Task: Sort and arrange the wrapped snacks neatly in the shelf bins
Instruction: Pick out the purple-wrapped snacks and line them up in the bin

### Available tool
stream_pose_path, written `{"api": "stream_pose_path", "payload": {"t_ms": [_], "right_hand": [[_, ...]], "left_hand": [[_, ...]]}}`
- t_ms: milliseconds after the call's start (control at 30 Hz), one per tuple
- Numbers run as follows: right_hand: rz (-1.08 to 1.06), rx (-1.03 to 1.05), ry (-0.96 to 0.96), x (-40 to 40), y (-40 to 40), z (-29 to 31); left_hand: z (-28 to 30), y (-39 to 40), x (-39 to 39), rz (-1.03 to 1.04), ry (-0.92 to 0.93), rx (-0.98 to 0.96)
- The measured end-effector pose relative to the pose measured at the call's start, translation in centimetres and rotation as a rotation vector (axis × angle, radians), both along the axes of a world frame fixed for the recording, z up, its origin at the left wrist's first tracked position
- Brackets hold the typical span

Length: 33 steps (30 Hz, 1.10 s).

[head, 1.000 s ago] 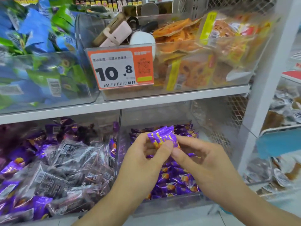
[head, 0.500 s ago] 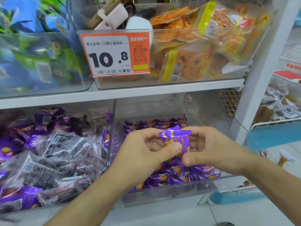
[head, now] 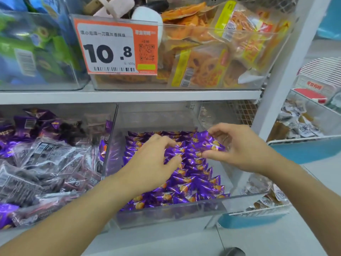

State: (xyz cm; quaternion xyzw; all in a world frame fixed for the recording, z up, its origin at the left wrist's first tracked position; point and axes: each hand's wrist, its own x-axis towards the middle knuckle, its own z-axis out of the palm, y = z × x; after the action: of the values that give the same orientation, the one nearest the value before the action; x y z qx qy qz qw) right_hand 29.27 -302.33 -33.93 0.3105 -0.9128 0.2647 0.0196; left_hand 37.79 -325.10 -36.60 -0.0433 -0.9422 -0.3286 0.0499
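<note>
Shelf (head: 129,96), white, two tiers, spanning above and behind both grips. Upper tier, well above the grips: clear bin of orange-yellow packs (head: 212,67) carrying an orange price tag (head: 118,47) marked 10.8; beside it, up and left, a bin of blue and green packs (head: 33,58). Lower tier, left of the left grip: bin of grey and purple wrapped snacks (head: 46,163). Directly under both grips: clear bin (head: 166,211), floor lined with rows of small purple wrapped snacks (head: 193,183). Right of the right grip, past the white upright: blue-rimmed tray of pale packs (head: 302,126).

Left hand (head: 153,163): palm down over the rows, fingers loosely curved, tips on or just above the wrappers; contact cannot be told; nothing grasped.

Right hand (head: 238,148): thumb and fingers pinching one purple snack (head: 208,143), held just above the rear rows of the bin.
</note>
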Motion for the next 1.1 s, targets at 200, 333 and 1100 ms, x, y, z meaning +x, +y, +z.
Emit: {"api": "stream_pose_path", "payload": {"t_ms": [200, 333, 1100], "right_hand": [[-0.12, 0.559, 0.217, -7.9, -1.0, -0.8], [-0.123, 0.771, 0.274, -10.4, -2.8, -2.0], [-0.205, 0.771, 0.18, -13.0, -5.0, -5.5]], "left_hand": [[-1.5, 2.9, -8.8, -0.111, -0.005, -0.421], [-3.7, 4.8, -12.4, -0.222, -0.057, -0.497], [-6.5, 3.3, -13.7, -0.313, -0.149, -0.601]]}}
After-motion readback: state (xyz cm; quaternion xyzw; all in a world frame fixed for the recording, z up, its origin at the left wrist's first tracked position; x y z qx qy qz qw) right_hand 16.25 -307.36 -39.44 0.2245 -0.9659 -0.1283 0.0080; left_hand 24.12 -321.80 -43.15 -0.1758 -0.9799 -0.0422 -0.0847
